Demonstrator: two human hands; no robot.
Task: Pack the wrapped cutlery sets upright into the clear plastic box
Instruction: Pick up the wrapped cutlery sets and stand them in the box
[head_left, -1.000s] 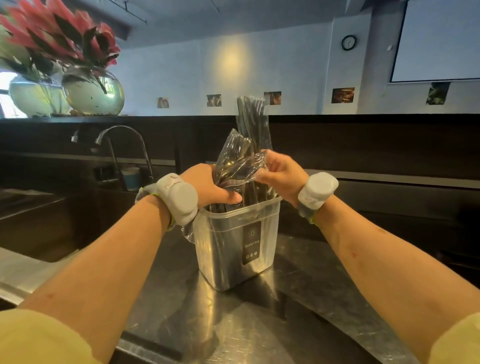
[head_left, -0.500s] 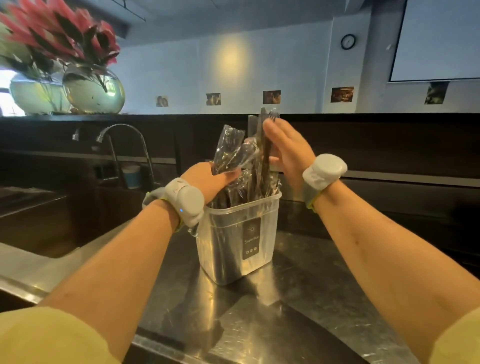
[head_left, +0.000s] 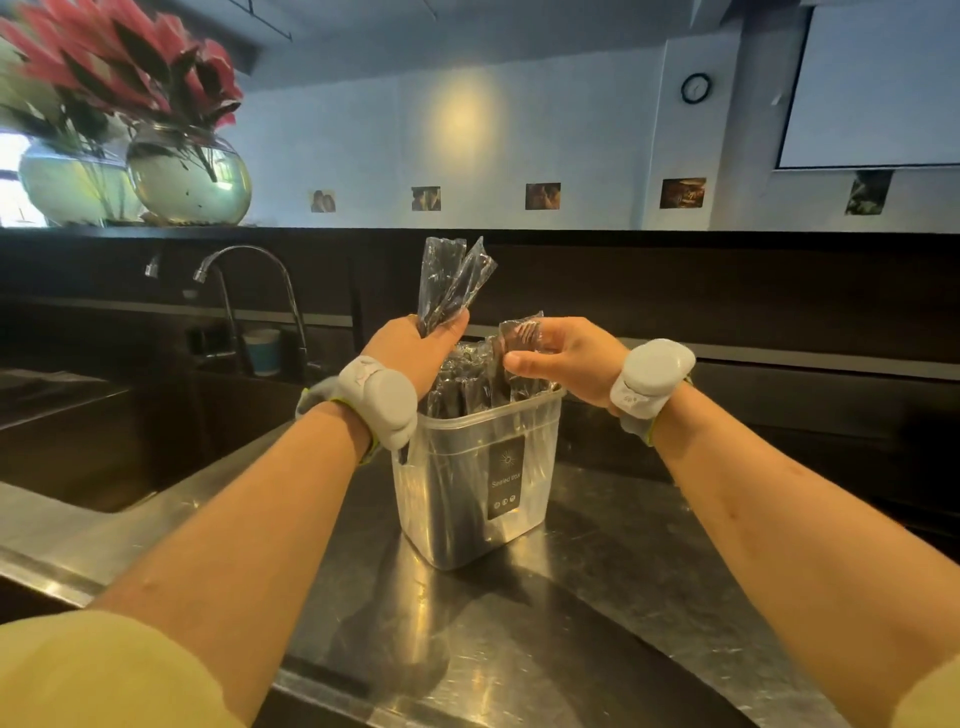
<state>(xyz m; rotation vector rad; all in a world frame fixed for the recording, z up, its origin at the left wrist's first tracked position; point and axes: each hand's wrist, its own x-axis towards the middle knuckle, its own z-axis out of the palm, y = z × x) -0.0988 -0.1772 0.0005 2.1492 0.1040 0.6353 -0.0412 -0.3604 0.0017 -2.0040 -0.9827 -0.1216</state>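
Two wrapped cutlery sets (head_left: 449, 280) are sticking up out of the left hand (head_left: 415, 348), whose fingers are curling tight round their lower ends. Their crinkled tops are fanning apart above the fist. Directly beneath that fist the clear plastic box (head_left: 452, 499) is standing on the steel counter (head_left: 597, 597), already crowded with packed sets (head_left: 467, 384) standing on end.

Across from the left grip, the right hand (head_left: 566, 348) is pinching the top of one standing set (head_left: 521, 332) between thumb and fingers, seemingly leaning it aside to open a slot.

From where I am watching, the job is looking well along, and the step in hand is getting this pair down into whatever gap is left. Doing it well means bringing the two tops together, holding them vertical over the gap beside the right pinch, then sliding them straight down without forcing. The slippery film could be snagging and tipping its neighbours otherwise. How much room is remaining below the grip I cannot tell.
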